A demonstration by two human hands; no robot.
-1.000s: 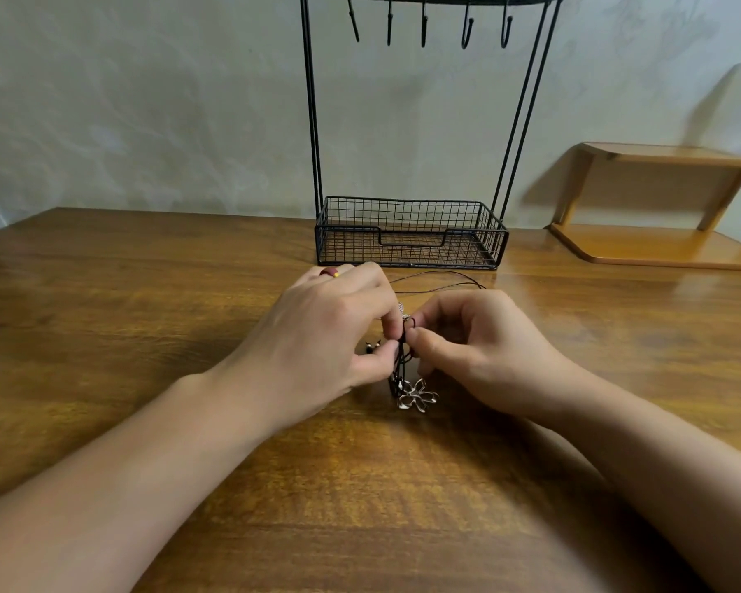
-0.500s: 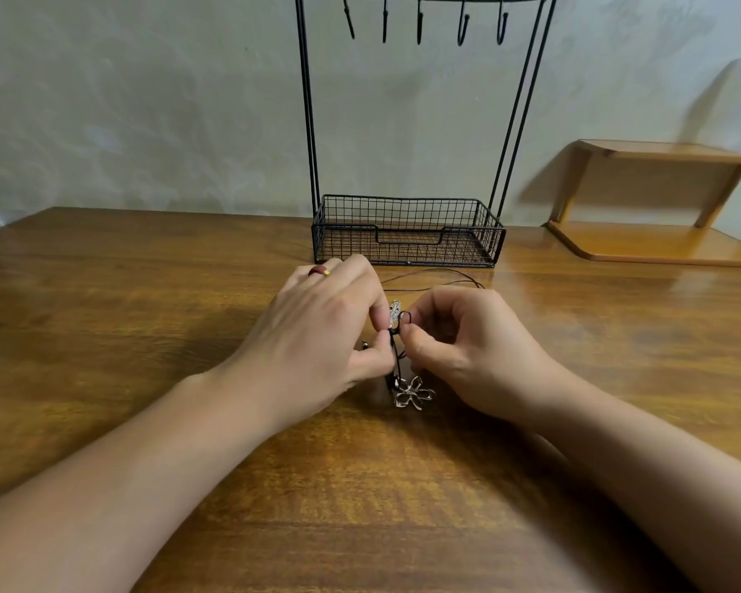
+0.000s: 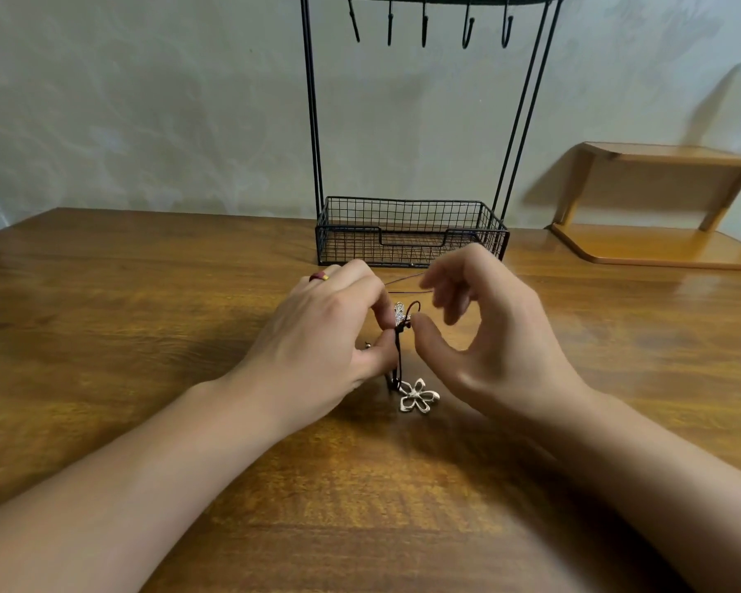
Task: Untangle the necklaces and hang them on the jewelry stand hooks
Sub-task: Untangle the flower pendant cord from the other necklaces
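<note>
- Table (image 3: 146,336): wood, glossy, grain busy, so thin dark cord gets lost against it; work w/ the tangle lifted off the top, not flat on it.
- Jewelry stand (image 3: 313,122): black wire frame at the far edge, behind both hands. Basket tray (image 3: 411,233) at its foot, hooks (image 3: 424,23) on the top bar, all bare. Nothing hung yet, so task is at the untangle stage, I'd judge.
- Wooden shelf (image 3: 659,199): far right by the wall, well apart, no bother.
- Left hand (image 3: 317,348): thumb and forefinger clamped together on the cords at the knot, acting as anchor. Ring (image 3: 318,276) on one finger. Keep this pinch firm but low, just under the crossing, so the loop above stays slack.
- Right hand (image 3: 497,348): fingers spread and loosely curved, holding nothing; thumb tip just beside the knot. Fingertips blurred, prob. mid-move.
- Necklaces (image 3: 399,357): dark cords bunched between the two thumbs; small loop (image 3: 416,308) stands up above the pinch; strands trail off toward the basket.
- Flower pendant (image 3: 418,395): pale metal, lying on the table below the knot, near the right palm.
- Second small pale charm (image 3: 398,312): at the pinch; shape too small to tell.
- Next: right hand should pinch the raised loop and ease it open, not yank; pulling tight would lock the knot. Pendants may snag passing through.
</note>
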